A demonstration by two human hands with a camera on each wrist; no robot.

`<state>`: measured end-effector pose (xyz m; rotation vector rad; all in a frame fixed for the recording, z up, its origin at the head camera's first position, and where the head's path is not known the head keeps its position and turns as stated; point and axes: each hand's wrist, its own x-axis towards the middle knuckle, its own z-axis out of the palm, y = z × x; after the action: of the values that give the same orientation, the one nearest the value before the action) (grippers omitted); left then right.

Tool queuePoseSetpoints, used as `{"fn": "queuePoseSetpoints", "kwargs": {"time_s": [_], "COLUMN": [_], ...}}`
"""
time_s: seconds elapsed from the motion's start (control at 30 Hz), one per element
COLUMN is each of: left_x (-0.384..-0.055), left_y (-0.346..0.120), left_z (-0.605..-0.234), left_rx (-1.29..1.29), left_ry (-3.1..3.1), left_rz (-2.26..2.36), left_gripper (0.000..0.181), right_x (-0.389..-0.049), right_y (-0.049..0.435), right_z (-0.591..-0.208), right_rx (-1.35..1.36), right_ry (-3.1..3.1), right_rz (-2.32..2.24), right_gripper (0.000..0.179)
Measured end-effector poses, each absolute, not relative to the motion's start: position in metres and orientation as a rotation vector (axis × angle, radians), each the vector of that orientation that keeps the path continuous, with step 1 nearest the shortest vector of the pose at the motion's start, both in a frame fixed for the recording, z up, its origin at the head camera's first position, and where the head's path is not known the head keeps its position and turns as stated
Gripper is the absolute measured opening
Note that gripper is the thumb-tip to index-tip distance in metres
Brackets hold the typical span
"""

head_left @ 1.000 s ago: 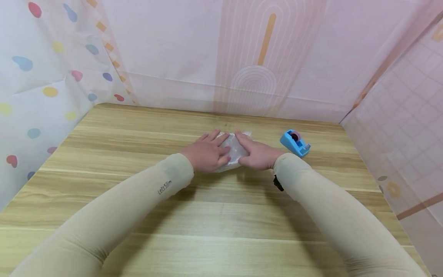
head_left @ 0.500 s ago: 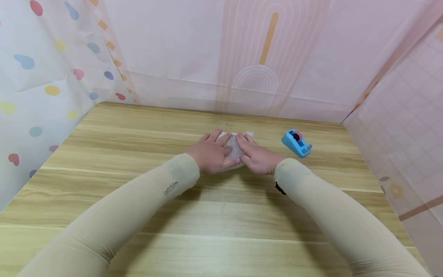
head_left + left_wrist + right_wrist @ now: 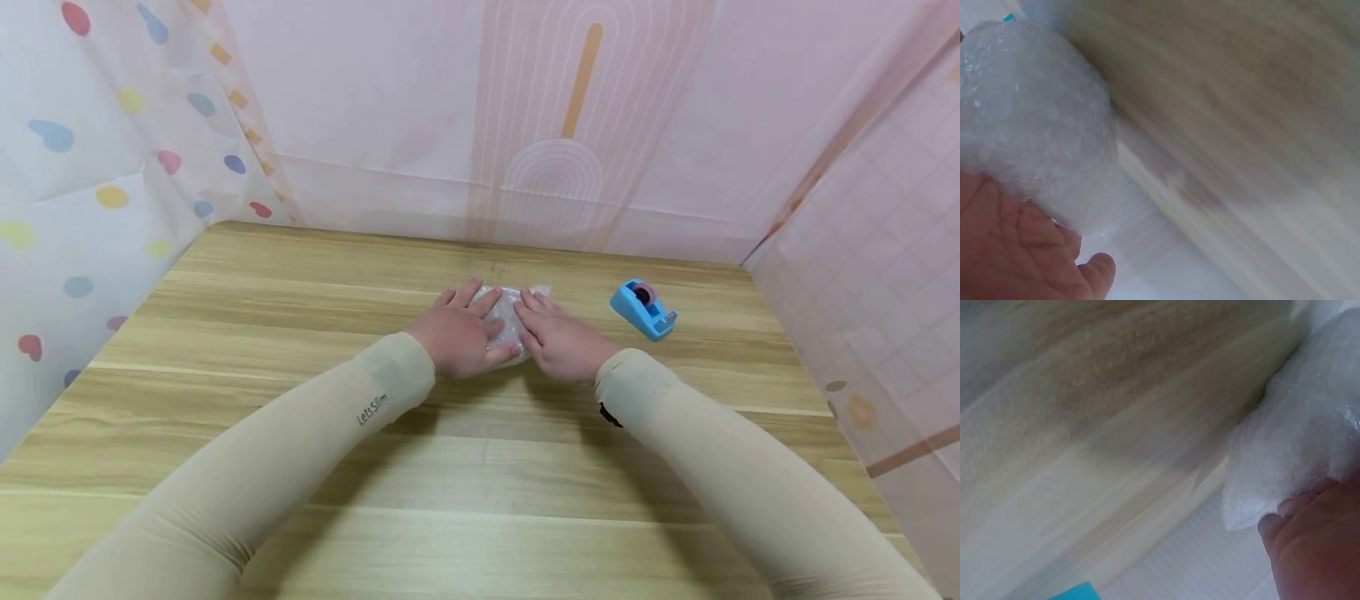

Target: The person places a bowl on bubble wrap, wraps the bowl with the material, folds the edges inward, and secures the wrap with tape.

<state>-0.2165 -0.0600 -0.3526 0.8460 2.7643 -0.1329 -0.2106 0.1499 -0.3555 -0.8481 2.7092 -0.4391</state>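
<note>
A bundle of clear bubble wrap (image 3: 507, 312) lies on the wooden table, and whatever it may enclose is hidden. My left hand (image 3: 457, 336) rests on its left side with fingers spread and straight. On the opposite side my right hand (image 3: 562, 340) presses down, fingers extended over the top. In the left wrist view the bubble wrap (image 3: 1041, 119) looks thick and puffy above the palm (image 3: 1010, 250). The right wrist view shows the wrap's loose edge (image 3: 1254, 494) sticking out past the fingertips (image 3: 1270, 526).
A blue tape dispenser (image 3: 643, 310) with a pinkish roll stands to the right of the hands. The wooden table (image 3: 480, 467) meets a pink patterned sheet (image 3: 375, 125) at the back. More printed sheets hang at the left and right sides.
Both hands have shifted slightly over the bubble wrap. My right hand first came in toward the left hand, then drew back a little to the right. The tape dispenser stays put.
</note>
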Motion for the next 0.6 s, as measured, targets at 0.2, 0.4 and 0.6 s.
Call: {"fn": "queuePoseSetpoints", "kwargs": {"time_s": [0.2, 0.4, 0.6], "left_x": [-0.2163, -0.2165, -0.2178], "left_y": [-0.0594, -0.0592, -0.0574], "left_z": [-0.3543, -0.3575, -0.3587], "left_rx": [0.848, 0.861, 0.838], "left_ry": [2.783, 2.825, 2.853], "left_rz": [-0.119, -0.095, -0.058], "left_gripper": [0.082, 0.086, 0.097], "right_x": [-0.2089, -0.2094, -0.2096], "right_y": [0.1508, 0.1504, 0.15], "right_z": [-0.3548, -0.3593, -0.3609], "right_rx": [-0.825, -0.82, -0.794], "right_ry": [2.69, 2.671, 2.658], "right_rz": [-0.491, -0.544, -0.566], "right_gripper": [0.062, 0.062, 0.063]}}
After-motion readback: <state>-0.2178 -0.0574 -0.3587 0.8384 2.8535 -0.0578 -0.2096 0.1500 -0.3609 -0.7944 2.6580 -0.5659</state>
